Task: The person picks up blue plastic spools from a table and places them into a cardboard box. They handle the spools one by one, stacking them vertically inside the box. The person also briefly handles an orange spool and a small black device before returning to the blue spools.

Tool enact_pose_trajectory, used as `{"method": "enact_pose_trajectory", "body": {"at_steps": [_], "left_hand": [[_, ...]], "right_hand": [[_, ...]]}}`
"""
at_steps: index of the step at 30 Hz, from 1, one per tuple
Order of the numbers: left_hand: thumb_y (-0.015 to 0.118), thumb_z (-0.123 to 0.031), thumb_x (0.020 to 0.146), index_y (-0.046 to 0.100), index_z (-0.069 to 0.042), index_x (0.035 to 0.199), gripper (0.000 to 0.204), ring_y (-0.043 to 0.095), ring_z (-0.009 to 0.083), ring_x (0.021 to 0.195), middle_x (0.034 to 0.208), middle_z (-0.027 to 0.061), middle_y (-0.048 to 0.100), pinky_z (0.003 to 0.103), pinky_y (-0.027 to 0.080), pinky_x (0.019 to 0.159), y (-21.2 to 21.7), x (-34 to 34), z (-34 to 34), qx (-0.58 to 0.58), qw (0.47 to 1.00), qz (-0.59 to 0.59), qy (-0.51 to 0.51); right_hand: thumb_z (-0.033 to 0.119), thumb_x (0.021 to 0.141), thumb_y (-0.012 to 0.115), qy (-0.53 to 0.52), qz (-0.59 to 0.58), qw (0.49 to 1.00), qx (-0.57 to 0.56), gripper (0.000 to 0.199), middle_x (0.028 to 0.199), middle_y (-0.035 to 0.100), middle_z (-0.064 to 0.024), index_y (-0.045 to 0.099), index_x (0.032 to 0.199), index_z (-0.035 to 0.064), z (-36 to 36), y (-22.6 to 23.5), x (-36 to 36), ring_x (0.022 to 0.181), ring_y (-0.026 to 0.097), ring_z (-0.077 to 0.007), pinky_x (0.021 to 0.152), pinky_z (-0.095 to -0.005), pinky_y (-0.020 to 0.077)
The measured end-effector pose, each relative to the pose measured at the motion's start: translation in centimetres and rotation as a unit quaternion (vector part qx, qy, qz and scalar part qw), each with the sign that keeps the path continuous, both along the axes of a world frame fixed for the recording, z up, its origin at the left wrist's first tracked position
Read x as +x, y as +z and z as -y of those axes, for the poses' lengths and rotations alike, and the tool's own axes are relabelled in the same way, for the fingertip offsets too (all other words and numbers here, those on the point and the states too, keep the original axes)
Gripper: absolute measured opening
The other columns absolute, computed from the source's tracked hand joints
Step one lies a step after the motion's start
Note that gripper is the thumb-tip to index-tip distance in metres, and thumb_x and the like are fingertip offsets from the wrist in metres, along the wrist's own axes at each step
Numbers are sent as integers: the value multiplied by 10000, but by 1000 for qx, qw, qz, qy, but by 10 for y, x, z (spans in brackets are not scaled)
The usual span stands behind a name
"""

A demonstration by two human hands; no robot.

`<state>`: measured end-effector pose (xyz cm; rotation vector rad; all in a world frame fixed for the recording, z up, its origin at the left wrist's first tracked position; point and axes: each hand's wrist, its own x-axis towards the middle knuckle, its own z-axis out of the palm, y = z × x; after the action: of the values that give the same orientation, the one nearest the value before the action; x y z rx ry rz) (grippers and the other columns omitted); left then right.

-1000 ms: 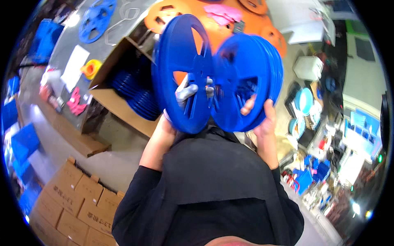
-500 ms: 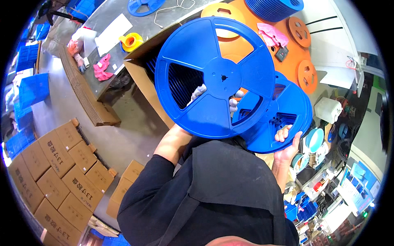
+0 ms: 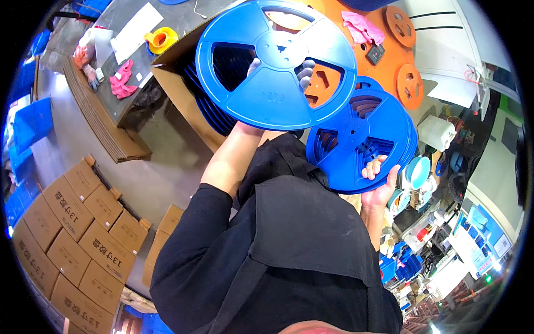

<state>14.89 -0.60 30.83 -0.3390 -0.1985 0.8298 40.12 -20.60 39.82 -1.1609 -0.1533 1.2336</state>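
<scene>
My left hand (image 3: 278, 69), in a grey glove, grips a large blue plastic reel (image 3: 267, 94) from behind; its fingers show through the reel's cut-outs. The reel is held up over an open cardboard box (image 3: 178, 89) that holds more blue reels (image 3: 214, 114) on edge. My right hand (image 3: 381, 181) holds a stack of blue reels (image 3: 361, 139) from below, lower and to the right, with the fingers curled over the rim. The two lots of reels overlap slightly at their edges.
An orange table top (image 3: 339, 44) with orange reels (image 3: 409, 83) and a pink cloth (image 3: 359, 25) lies behind. A grey bench (image 3: 119, 72) with a yellow tape roll (image 3: 161, 39) stands at left. Several stacked cardboard cartons (image 3: 78, 222) fill the floor at lower left. Cluttered shelves are at right.
The two lots of reels have come apart: the single reel went up and left over the box, the stack dropped to the lower right. The view has shifted downward.
</scene>
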Motion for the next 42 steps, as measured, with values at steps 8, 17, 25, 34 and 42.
{"method": "enact_pose_trajectory", "body": {"at_steps": [8,17,25,34,42], "left_hand": [[653,-422,820,219,57,1441,896,480,387,1246,1394,298,378,479,415,1060,-7,-12,27,57,998,-26,-10],[669,-386,805,344,28,1353,760,538,353,1118,1275,239,465,456,480,955,0,-23,44,40,990,-125,-45],[685,-382,785,414,-3,1275,676,559,323,1015,1166,196,509,441,506,881,-16,-42,53,0,989,-142,-37],[704,-378,762,494,-38,1186,582,582,290,899,1042,149,558,424,534,798,-72,-88,103,-116,961,-251,3],[742,-359,691,573,-99,1009,445,590,253,777,843,83,575,408,556,705,-186,-179,131,-264,830,-487,71]], "right_hand": [[488,960,467,41,32,999,11,460,736,460,-30,526,1031,37,-4,4,-6,609,432,-134,578,-275,381],[492,964,457,61,34,997,-17,451,715,477,-23,508,1050,52,-5,5,-4,602,446,-131,586,-281,395],[498,961,461,68,46,996,-46,452,709,483,-27,510,1052,57,-10,10,-10,598,456,-133,587,-284,405],[513,958,458,91,53,992,-72,464,715,491,-22,509,1059,63,-13,10,-22,605,460,-131,598,-286,404],[516,968,434,114,50,988,-96,481,725,489,-15,506,1091,56,-20,12,-29,619,450,-123,618,-287,388]]}}
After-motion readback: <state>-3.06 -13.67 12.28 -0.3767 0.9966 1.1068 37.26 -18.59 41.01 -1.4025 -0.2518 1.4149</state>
